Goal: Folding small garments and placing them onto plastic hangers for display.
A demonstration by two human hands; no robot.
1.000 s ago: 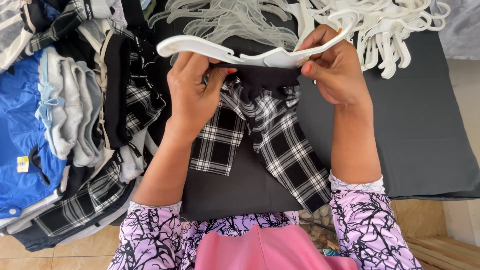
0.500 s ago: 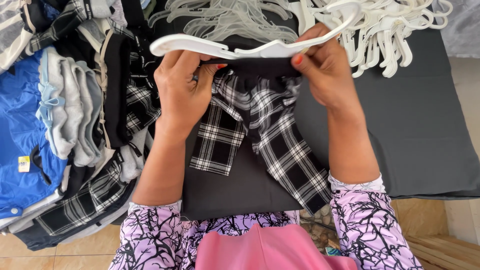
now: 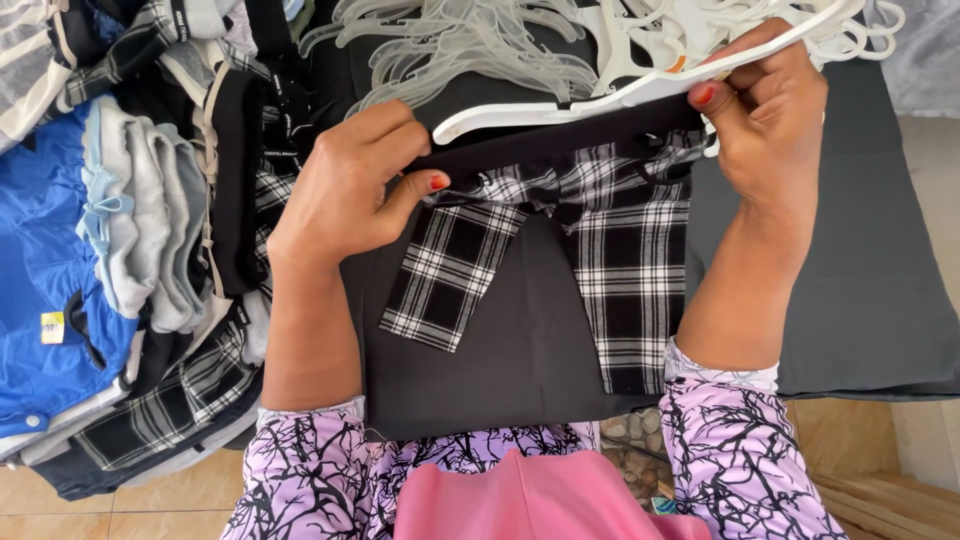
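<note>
A black garment (image 3: 500,330) with black-and-white plaid ties (image 3: 620,260) hangs in front of me from a white plastic hanger (image 3: 620,90). My left hand (image 3: 350,190) pinches the garment's black waistband at its left end, just below the hanger's left tip. My right hand (image 3: 770,110) grips the hanger's right end together with the waistband there. The hanger tilts, its right end higher. One plaid tie hangs short on the left, the other long on the right.
A heap of clear and white hangers (image 3: 480,40) lies behind on a dark grey cloth-covered table (image 3: 870,300). Folded clothes are stacked at left: a blue one (image 3: 40,270), grey ones (image 3: 150,220), plaid and black ones (image 3: 170,400). Tiled floor lies below.
Both hands have lifted the hanger and garment closer to me. The hanger has tilted up on the right, and my left hand now pinches the waistband rather than the hanger.
</note>
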